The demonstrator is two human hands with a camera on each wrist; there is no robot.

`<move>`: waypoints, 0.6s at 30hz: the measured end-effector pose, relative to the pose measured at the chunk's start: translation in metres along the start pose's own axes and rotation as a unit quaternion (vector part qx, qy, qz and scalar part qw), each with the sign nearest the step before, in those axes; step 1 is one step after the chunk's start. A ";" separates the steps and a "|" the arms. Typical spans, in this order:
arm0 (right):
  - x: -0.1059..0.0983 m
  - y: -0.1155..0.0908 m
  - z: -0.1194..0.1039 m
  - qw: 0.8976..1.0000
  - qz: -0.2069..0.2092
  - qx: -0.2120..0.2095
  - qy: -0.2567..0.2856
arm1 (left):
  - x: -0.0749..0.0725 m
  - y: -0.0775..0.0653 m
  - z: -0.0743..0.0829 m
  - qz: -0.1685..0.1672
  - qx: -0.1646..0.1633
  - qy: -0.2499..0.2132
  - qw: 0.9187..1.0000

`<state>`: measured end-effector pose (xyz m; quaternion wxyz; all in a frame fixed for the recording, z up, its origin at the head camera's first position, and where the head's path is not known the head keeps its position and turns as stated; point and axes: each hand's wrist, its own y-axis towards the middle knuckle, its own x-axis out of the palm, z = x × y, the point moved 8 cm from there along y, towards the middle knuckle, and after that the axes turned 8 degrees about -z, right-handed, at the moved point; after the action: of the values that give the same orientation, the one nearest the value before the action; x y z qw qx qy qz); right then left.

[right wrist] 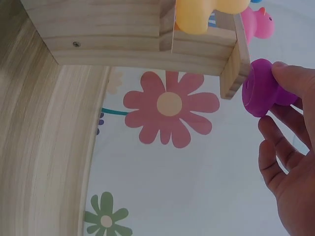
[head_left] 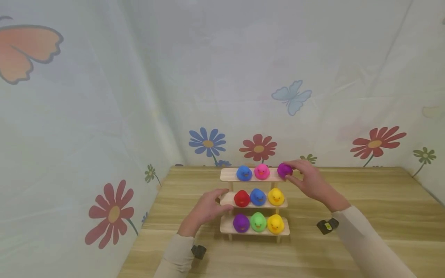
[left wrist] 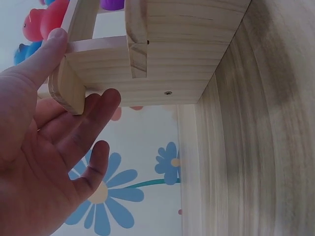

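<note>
A three-tier wooden display stand bears rows of small rubber ducks. My right hand pinches a purple duck between thumb and fingers at the right end of the top tier. In the right wrist view, that purple duck appears right beside the shelf's end; whether it touches the wood I cannot tell. My left hand grips the left end of the middle tier. Seen from the left wrist, the thumb and fingers lie on either side of the shelf end.
On the top tier sit a blue duck and a pink duck. The middle tier holds red, blue and yellow ducks; the bottom has purple, green and yellow ones. A flower-printed curtain hangs behind the wooden table.
</note>
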<state>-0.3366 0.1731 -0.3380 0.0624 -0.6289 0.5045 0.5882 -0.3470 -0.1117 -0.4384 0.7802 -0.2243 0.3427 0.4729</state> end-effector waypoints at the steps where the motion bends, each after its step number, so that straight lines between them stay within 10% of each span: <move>1: -0.001 -0.001 0.001 1.000 0.001 0.001 0.000 | 0.000 0.000 0.000 -0.001 0.001 0.001 1.000; 18: -0.004 -0.024 0.034 1.000 -0.001 0.025 -0.019 | 0.000 0.002 -0.001 -0.006 0.010 0.005 1.000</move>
<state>-0.3420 0.2103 -0.3571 0.0882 -0.6167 0.5173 0.5868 -0.3491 -0.1119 -0.4392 0.7834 -0.2210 0.3500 0.4636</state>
